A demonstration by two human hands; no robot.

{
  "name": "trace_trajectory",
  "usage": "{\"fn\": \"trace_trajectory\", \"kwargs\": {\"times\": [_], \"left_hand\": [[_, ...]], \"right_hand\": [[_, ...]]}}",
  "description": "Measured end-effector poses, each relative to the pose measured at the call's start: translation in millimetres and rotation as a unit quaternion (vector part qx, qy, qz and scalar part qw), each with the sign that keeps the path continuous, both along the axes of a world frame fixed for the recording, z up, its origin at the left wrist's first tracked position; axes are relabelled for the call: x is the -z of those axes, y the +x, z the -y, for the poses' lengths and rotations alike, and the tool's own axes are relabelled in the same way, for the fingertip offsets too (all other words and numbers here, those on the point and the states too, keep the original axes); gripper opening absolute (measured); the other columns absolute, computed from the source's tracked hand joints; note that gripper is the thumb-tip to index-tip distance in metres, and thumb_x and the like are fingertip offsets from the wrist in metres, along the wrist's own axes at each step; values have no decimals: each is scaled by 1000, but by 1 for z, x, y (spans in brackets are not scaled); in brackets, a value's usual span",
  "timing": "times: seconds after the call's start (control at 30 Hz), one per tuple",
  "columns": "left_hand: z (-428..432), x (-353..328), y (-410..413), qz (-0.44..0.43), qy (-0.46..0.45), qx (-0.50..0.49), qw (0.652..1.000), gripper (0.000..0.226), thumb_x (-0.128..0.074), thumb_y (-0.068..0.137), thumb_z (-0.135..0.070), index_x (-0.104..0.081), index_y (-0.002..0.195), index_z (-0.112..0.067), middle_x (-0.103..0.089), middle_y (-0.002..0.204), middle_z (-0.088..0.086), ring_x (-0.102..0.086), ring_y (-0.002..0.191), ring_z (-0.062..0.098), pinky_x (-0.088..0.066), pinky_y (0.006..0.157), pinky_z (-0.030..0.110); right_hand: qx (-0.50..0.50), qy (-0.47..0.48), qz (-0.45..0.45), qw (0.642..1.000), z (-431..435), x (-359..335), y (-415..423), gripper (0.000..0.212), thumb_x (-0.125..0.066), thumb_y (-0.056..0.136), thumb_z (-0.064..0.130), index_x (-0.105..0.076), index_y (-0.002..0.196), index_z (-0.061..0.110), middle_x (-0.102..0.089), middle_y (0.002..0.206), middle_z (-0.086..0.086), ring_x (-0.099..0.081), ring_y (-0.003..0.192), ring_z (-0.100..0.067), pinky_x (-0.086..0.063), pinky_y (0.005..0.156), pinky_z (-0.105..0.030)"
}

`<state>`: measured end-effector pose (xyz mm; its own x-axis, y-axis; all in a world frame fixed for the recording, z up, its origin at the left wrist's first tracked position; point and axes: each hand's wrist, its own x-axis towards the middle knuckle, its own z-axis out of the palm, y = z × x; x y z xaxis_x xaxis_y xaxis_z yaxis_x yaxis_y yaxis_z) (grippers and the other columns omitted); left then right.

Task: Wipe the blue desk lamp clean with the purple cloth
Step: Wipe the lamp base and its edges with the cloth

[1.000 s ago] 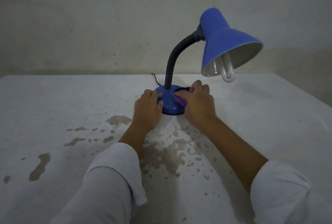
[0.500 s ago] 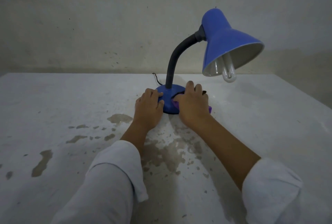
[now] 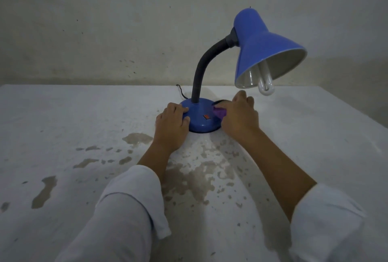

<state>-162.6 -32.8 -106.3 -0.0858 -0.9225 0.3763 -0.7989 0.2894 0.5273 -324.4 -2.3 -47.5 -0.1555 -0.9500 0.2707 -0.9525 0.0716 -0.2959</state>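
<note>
The blue desk lamp (image 3: 262, 45) stands on a white table, its round blue base (image 3: 199, 119) at the centre, a dark flexible neck curving up to the blue shade on the right with a white bulb below it. My left hand (image 3: 172, 127) rests on the base's left edge, fingers curled over it. My right hand (image 3: 239, 117) presses the purple cloth (image 3: 219, 111) against the right side of the base; only a small fold of cloth shows under the fingers. A small red switch is visible on the base's front.
The white table (image 3: 73, 119) has worn brownish patches (image 3: 189, 177) in its paint in front of the lamp. A black cord (image 3: 180, 91) leaves the base toward the pale wall behind. The table's right edge runs diagonally at far right.
My right hand with the cloth has slid from the front top of the base round to its right side, uncovering the red switch. My left hand has stayed on the left edge.
</note>
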Motion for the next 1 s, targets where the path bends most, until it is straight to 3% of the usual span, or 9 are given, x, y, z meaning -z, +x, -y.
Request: {"fn": "trace_trajectory", "kwargs": {"times": [0.07,0.2,0.33,0.5,0.57,0.77,0.87,0.93,1.0], "left_hand": [[0,0,0,2,1,-5,1000,35,-43,95,-26,-49,127,-15,-48,126,6,-49,116,20,-34,104,35],[0,-1,0,5,-2,-5,1000,35,-43,95,-25,-49,127,-15,-47,127,6,-49,116,20,-33,104,35],[-1,-2,0,6,1,-3,1000,35,-42,95,-25,-49,128,-14,-47,127,7,-48,117,21,-33,105,36],[-2,0,0,8,-6,-2,1000,35,-43,95,-25,-49,128,-14,-47,125,7,-49,116,21,-32,105,38],[-2,0,1,7,-11,-4,1000,35,-43,94,-25,-50,127,-14,-48,125,7,-49,116,22,-32,105,37],[-4,-2,0,15,4,-4,1000,36,-42,95,-25,-48,130,-15,-46,128,7,-48,118,21,-31,106,35],[-3,-2,0,13,2,-5,1000,36,-42,95,-25,-48,129,-15,-46,127,7,-47,117,21,-31,105,36],[-3,-1,0,13,-3,-5,1000,36,-42,95,-25,-49,128,-14,-47,126,7,-48,117,21,-32,105,36],[-2,-1,0,12,-6,-5,1000,36,-42,95,-25,-49,128,-15,-47,125,6,-48,116,20,-31,105,36]], "right_hand": [[-16,18,43,999,8,1,6,57,-66,78,12,-46,130,23,-36,124,-10,-42,113,-31,-45,95,-39],[-46,22,5,999,3,12,10,54,-65,82,13,-45,131,22,-35,125,-11,-38,116,-30,-42,99,-42],[-61,16,1,998,-10,22,-1,54,-61,82,10,-48,130,32,-35,125,-9,-36,115,-28,-45,95,-42],[-75,-25,36,996,-14,16,0,42,-69,77,15,-58,116,27,-40,115,-5,-40,102,-21,-48,90,-37],[-104,-35,-3,994,-17,20,5,42,-66,80,14,-57,118,28,-40,116,-6,-41,105,-23,-47,88,-37],[-39,-17,23,999,-12,25,-9,47,-60,83,18,-50,127,29,-37,122,-8,-40,111,-27,-46,94,-40],[-6,-29,80,996,-6,24,-3,47,-66,78,23,-49,122,21,-39,115,-6,-46,100,-25,-47,80,-34],[-34,-42,64,996,-10,28,5,41,-64,78,24,-52,118,22,-40,111,-4,-42,93,-20,-45,77,-32],[-70,-39,40,996,-14,32,7,39,-60,81,17,-55,118,28,-40,113,-5,-40,99,-22,-46,84,-37]]}}
